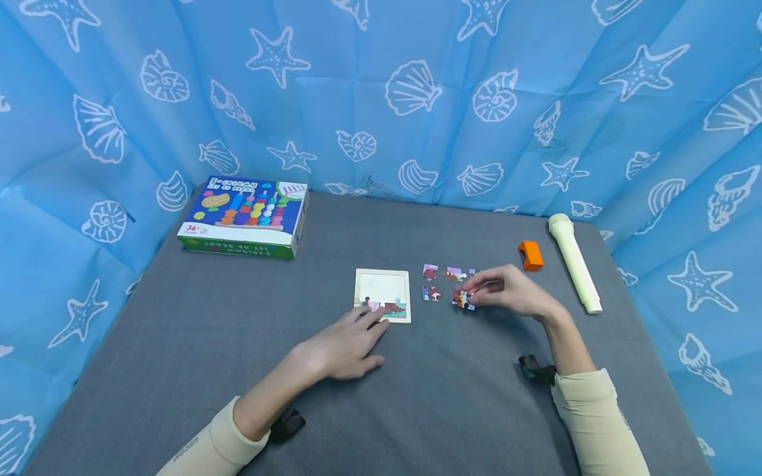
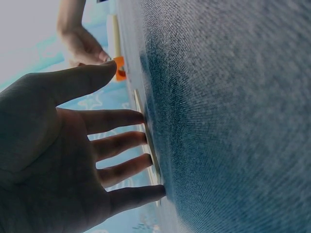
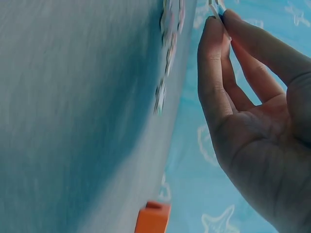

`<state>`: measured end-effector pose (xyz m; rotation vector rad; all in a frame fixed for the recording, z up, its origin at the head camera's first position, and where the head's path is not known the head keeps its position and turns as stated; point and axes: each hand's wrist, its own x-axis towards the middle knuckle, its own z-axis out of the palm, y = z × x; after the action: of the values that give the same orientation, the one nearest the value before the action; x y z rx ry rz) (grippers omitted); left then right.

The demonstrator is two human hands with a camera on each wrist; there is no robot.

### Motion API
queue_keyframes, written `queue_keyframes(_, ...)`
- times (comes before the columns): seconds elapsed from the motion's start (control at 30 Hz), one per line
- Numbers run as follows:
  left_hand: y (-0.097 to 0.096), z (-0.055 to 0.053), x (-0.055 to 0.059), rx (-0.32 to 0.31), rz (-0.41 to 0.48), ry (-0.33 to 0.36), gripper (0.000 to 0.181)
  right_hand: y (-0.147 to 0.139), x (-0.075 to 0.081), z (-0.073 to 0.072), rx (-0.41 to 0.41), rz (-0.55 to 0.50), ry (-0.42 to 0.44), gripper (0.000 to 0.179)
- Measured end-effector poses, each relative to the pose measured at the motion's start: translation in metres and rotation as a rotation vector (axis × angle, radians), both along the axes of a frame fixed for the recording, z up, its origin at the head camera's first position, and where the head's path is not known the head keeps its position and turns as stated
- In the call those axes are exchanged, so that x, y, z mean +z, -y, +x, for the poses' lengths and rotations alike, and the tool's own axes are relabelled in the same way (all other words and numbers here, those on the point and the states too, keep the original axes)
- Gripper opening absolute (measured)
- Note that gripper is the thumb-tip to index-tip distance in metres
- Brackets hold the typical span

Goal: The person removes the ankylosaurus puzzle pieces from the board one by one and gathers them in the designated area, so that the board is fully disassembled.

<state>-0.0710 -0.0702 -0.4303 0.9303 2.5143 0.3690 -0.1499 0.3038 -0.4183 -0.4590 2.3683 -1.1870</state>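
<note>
Only partly filled, the tray (image 1: 407, 291) lies at the left hand (image 1: 347, 345), fingers spread — fitted pieces (image 1: 395, 309) near their tips, unfilled beyond — while the right hand (image 1: 508, 291) pinches one piece (image 3: 220, 21), loose pieces (image 1: 430, 272) unplaced beside its fingers.

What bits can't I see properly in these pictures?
Head view: part of the puzzle tray, behind the left hand.
Head view: one loose piece, partly behind the right hand.
Right wrist view: held piece, cut by top edge.
Head view: smallest print on the box, too small.
</note>
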Motion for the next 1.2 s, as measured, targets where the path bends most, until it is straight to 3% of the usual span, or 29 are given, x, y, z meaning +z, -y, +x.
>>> queue_keyframes(0.23,0.000,0.000,0.001,0.000,-0.006,0.002,0.066,-0.023,-0.001,-0.001,-0.061,0.036,0.020,0.028)
queue_keyframes(0.5,0.000,0.001,0.001,0.004,-0.005,0.003,0.066,-0.034,-0.007,-0.005,-0.046,0.082,0.019,0.029)
queue_keyframes(0.87,-0.001,0.002,0.002,0.001,-0.030,-0.024,0.066,-0.035,-0.011,-0.008,-0.055,0.163,-0.048,0.025)
queue_keyframes(1.2,-0.001,0.000,-0.001,0.004,-0.028,-0.043,0.065,-0.022,-0.004,-0.003,-0.073,0.107,-0.061,0.025)
